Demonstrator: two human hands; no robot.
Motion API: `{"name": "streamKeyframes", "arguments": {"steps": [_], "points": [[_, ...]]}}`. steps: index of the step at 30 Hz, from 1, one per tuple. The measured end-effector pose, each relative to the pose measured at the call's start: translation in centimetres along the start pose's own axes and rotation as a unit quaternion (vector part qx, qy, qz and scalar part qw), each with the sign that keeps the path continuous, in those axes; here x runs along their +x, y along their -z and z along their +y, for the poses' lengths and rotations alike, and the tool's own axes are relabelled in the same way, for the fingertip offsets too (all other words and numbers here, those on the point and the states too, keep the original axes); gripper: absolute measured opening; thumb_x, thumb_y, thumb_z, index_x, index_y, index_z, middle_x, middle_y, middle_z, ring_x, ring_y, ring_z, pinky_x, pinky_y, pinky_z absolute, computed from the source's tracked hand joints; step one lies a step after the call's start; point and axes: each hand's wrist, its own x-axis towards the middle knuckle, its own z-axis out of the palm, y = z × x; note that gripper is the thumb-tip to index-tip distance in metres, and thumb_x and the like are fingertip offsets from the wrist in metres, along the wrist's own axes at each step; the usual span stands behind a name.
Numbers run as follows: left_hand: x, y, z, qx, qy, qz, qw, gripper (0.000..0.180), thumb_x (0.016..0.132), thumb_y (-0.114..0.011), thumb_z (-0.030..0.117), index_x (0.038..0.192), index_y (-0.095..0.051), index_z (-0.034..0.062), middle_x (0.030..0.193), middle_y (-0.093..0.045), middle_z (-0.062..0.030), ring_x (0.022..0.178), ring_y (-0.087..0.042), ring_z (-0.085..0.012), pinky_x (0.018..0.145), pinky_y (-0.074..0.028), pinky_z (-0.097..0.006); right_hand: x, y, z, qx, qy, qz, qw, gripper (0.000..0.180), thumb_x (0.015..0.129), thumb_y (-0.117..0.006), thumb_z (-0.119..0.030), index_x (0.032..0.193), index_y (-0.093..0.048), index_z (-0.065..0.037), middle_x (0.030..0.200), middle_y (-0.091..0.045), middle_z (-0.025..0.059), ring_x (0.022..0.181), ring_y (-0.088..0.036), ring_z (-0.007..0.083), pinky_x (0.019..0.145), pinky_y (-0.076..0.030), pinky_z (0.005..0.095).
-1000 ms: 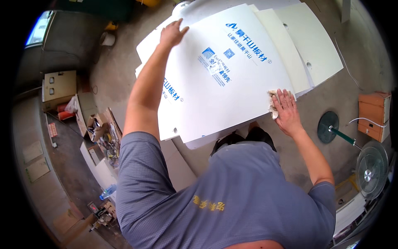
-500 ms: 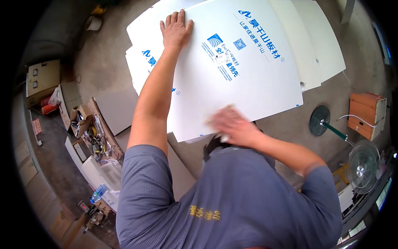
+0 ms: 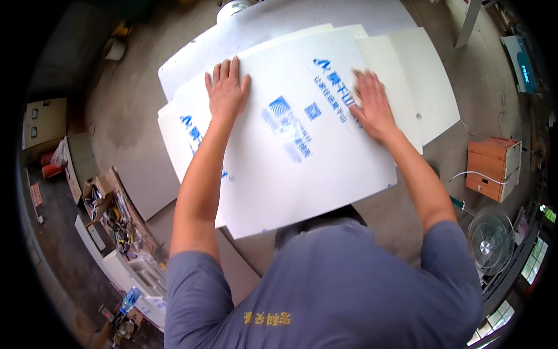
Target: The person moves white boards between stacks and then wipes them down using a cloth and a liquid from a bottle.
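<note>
A white board (image 3: 290,192) with blue print lies on top of a stack of pale boards (image 3: 401,55). My left hand (image 3: 228,90) rests flat on its left part, fingers spread and nothing in them. On the right part, over some blue print, my right hand (image 3: 375,107) is pressed down with its fingers stretched together. A little tan edge shows beside its fingertips, from something under the hand that I cannot make out. Both arms reach forward over the board, whose near edge is close to my body.
An orange-brown cabinet (image 3: 494,168) and a standing fan (image 3: 491,241) are on the right. At the left, a bench with loose tools (image 3: 125,224) and a water bottle (image 3: 131,299) stands beside leaning panels (image 3: 142,174). A white bucket (image 3: 114,50) sits far left.
My right hand has swept from the board's near edge forward and right onto its far right part. My left hand stays flat on the board. The whole view has shifted.
</note>
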Motion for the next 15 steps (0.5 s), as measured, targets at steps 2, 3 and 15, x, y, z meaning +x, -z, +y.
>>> {"name": "streamKeyframes", "arguments": {"steps": [2, 3, 15], "points": [[0.5, 0.1, 0.5, 0.011, -0.003, -0.002, 1.0, 0.061, 0.099, -0.044, 0.04, 0.154, -0.036, 0.014, 0.154, -0.039, -0.0069, 0.147, -0.028, -0.0239, 0.124, -0.01, -0.049, 9.0, -0.6, 1.4, 0.003, 0.007, 0.048, 0.999, 0.082, 0.096, -0.056, -0.043, 0.158, -0.019, -0.003, 0.165, -0.015, 0.0202, 0.154, -0.011, 0.0374, 0.125, -0.011, 0.048], [0.9, 0.3, 0.8, 0.007, -0.003, 0.002, 1.0, 0.061, 0.099, -0.044, 0.039, 0.154, -0.036, 0.014, 0.154, -0.039, -0.007, 0.147, -0.028, -0.0241, 0.124, -0.011, -0.049, 12.4, -1.0, 2.3, 0.007, 0.012, 0.075, 0.997, 0.081, 0.097, -0.056, -0.043, 0.158, -0.02, -0.003, 0.165, -0.015, 0.02, 0.153, -0.012, 0.0373, 0.125, -0.011, 0.0482], [1.5, 0.8, 1.4, 0.003, -0.007, 0.006, 1.0, 0.058, 0.1, -0.045, 0.036, 0.152, -0.04, 0.0122, 0.152, -0.042, -0.0086, 0.146, -0.031, -0.0275, 0.124, -0.013, -0.052, 15.9, -0.7, 3.4, 0.04, -0.031, 0.074, 0.996, 0.092, 0.092, -0.062, -0.046, 0.157, -0.018, 0.002, 0.163, -0.016, 0.0255, 0.152, -0.015, 0.0416, 0.124, -0.012, 0.0507]]}}
